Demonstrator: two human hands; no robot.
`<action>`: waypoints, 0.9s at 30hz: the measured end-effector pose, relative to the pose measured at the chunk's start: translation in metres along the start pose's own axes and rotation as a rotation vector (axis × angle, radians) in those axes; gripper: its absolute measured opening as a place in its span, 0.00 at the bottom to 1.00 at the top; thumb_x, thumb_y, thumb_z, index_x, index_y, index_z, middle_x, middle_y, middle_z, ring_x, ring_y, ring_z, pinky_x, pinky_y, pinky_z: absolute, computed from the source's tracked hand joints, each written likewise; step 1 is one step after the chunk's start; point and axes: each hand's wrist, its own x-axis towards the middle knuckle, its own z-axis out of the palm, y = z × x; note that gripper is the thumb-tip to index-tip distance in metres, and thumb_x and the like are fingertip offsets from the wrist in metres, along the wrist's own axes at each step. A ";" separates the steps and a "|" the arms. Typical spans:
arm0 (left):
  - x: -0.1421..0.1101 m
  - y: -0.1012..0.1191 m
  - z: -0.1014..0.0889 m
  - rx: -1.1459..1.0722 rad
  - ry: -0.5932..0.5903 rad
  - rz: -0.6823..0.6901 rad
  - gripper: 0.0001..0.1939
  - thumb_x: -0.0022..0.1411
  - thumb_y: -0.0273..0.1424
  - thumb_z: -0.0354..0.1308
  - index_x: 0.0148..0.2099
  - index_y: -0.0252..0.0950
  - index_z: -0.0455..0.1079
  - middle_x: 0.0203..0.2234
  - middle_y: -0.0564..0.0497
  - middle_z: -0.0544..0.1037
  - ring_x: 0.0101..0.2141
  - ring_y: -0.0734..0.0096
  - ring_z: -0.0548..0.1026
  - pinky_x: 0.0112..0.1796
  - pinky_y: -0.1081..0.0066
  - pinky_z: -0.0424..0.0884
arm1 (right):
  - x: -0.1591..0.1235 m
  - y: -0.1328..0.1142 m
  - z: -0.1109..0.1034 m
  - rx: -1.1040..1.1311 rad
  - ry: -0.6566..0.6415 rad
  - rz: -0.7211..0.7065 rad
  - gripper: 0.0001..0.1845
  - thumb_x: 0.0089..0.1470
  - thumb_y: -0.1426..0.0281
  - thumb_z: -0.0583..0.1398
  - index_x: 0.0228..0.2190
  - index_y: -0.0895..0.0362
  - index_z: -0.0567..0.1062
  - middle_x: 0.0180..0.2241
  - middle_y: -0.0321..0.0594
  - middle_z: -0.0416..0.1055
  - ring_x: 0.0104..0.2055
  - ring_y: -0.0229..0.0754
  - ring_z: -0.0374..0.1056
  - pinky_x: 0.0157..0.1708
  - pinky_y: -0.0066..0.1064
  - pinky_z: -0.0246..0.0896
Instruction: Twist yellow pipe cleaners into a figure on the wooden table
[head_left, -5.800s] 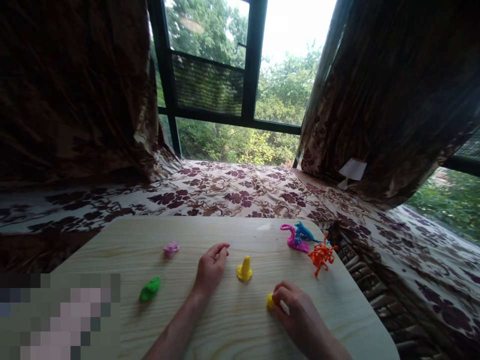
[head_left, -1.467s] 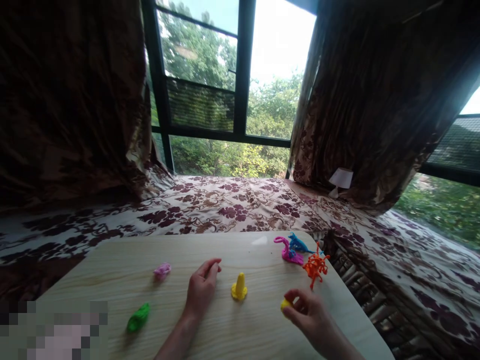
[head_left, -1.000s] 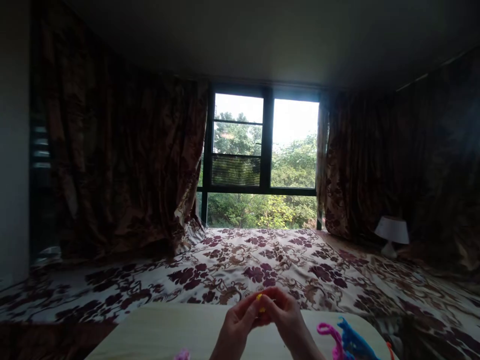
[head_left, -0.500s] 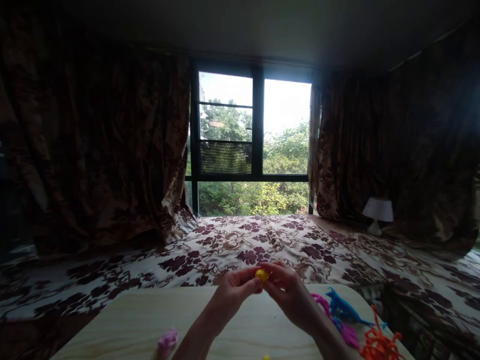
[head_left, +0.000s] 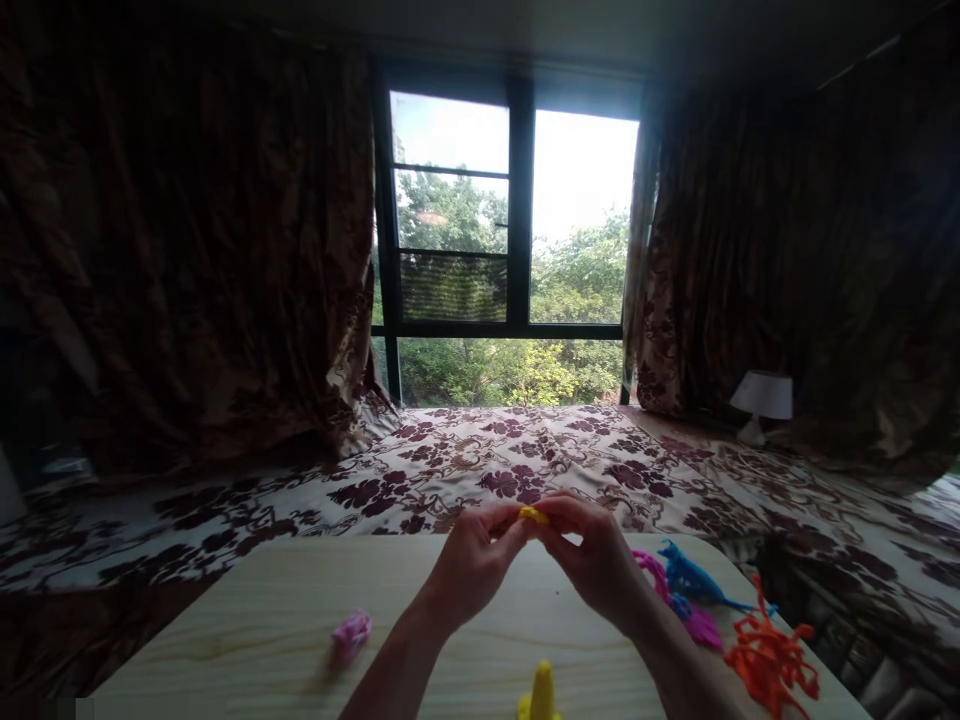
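Observation:
A small lump of yellow modelling clay [head_left: 534, 515] is pinched between the fingertips of both hands, above the far part of the board. My left hand [head_left: 480, 555] holds it from the left with thumb and forefinger. From the other side my right hand [head_left: 581, 540] grips it, its fingers bent over the top. Partly hidden by the fingers, the lump shows only its upper face. Nearer to me, a yellow pointed piece [head_left: 543, 690] stands on the pale wooden tabletop [head_left: 285, 610], cut off by the lower picture edge.
On the left lies a crumpled pink lump [head_left: 351, 632]. Beyond my right forearm are a blue piece [head_left: 694, 575], a magenta piece [head_left: 701, 628] and a tangle of orange strands [head_left: 776, 655]. A flowered cloth [head_left: 450, 460] spreads behind the table, with a white-shaded lamp [head_left: 763, 396].
The view has tipped downward, so more of the tabletop and the yellow pointed piece show. Between my fingers the yellow lump now looks flatter and less round.

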 end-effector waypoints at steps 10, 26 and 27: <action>0.002 0.001 0.015 0.138 0.173 0.084 0.13 0.58 0.34 0.49 0.41 0.37 0.72 0.31 0.50 0.76 0.32 0.68 0.71 0.37 0.71 0.66 | 0.002 0.008 0.004 0.014 0.114 0.048 0.07 0.51 0.71 0.58 0.34 0.57 0.74 0.32 0.39 0.69 0.32 0.38 0.66 0.32 0.28 0.64; -0.001 0.002 0.008 -0.048 0.000 -0.032 0.15 0.56 0.33 0.53 0.46 0.37 0.69 0.32 0.49 0.76 0.34 0.68 0.72 0.36 0.70 0.67 | 0.000 0.004 -0.011 0.003 -0.026 0.065 0.08 0.54 0.71 0.55 0.35 0.56 0.73 0.32 0.37 0.69 0.33 0.38 0.67 0.30 0.28 0.64; -0.002 0.003 0.009 -0.014 0.022 -0.024 0.14 0.56 0.32 0.53 0.46 0.37 0.70 0.32 0.50 0.76 0.34 0.68 0.72 0.36 0.70 0.67 | 0.000 0.003 -0.009 -0.012 -0.005 0.050 0.07 0.53 0.72 0.55 0.34 0.56 0.73 0.32 0.37 0.69 0.33 0.37 0.66 0.31 0.28 0.64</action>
